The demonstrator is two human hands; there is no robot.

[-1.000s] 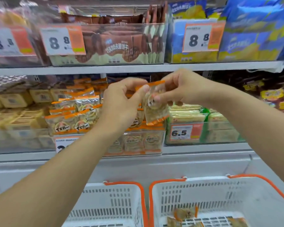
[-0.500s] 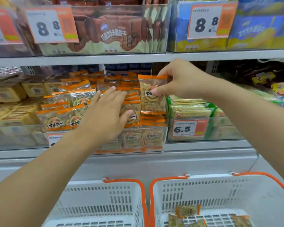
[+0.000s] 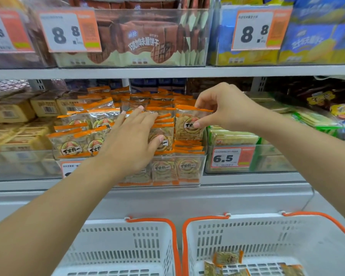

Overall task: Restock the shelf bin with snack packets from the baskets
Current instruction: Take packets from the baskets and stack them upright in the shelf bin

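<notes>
Left hand [image 3: 131,140] hides the bin's middle packets [image 3: 163,136] — basket packets [image 3: 227,257] blurred

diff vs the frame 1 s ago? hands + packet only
The left hand let go of the snack packet both hands held in front of the shelf, and now lies flat, fingers straight, on the packets in the shelf bin. The right hand carried the packet back to the bin's right side, upright, and pinches its top edge. The baskets stay below, a few packets in the right one.
</notes>
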